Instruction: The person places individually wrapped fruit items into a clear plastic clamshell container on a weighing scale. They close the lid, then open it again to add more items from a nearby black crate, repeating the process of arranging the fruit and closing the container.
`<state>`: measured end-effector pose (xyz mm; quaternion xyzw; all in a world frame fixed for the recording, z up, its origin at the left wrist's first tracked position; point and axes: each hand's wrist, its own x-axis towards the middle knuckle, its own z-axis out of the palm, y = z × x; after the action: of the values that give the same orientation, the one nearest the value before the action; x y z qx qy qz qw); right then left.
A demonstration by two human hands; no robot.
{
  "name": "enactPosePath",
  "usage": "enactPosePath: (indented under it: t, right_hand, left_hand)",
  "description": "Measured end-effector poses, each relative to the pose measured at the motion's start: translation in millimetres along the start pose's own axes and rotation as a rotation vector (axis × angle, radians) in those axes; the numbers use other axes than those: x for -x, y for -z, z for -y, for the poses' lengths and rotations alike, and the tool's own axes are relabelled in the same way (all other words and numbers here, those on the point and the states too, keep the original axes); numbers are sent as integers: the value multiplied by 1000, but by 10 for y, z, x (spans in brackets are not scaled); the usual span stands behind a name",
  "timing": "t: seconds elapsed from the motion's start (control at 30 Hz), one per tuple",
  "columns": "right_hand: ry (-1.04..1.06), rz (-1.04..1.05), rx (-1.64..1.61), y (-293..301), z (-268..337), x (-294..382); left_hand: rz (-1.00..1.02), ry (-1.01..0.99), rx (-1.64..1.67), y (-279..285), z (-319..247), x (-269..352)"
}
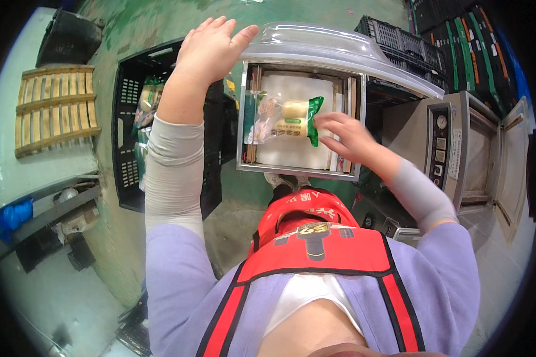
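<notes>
A clear plastic bag with a green end [313, 129] lies flat on the white plate [290, 158] inside the metal chamber of a vacuum sealer [295, 172]. Pale lotus-root-like pieces [295, 109] show through it, and the bag bears writing. At the green end is my right hand [346, 136], slightly blurred, its fingertips at the bag's edge and a gap between thumb and fingers. My left hand [216, 47] is raised beside the left end of the sealer's transparent lid [312, 35], thumb spread out and nothing seen in it. The lid stands raised behind the chamber.
To the left, a black plastic crate [127, 129] holds more filled bags [149, 98], partly behind my left arm. A wooden pallet [56, 109] is farther left. On the right, another sealer [464, 147] has a gauge and dials. Black crates [402, 44] stand behind it.
</notes>
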<state>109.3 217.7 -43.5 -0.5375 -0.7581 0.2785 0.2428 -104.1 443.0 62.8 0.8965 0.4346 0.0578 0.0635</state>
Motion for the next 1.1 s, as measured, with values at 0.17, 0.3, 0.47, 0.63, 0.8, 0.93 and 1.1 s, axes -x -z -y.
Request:
enactPosePath:
  t: [0.17, 0.3, 0.47, 0.63, 0.8, 0.93, 1.1]
  right_hand:
    - [-348, 188, 225, -1087, -873, -53]
    - [-153, -165, 137, -887, -372, 3]
    - [317, -637, 111, 1090, 705, 217]
    - [-361, -356, 131, 1131, -156, 356]
    - [-528, -62, 184, 360, -237, 540]
    - [-581, -235, 256, -298, -407, 888]
    - [-567, -291, 250, -1095, -759, 1223]
  left_hand:
    - [-17, 13, -16, -29, -12, 6]
    - [10, 12, -17, -18, -34, 65]
    - [107, -4, -4, -103, -11, 454]
    - [19, -45, -62, -382, -153, 965]
    - [238, 50, 14, -693, -168, 1470]
    - [442, 110, 21, -1242, -132, 1894]
    - [515, 160, 61, -2094, -69, 2330]
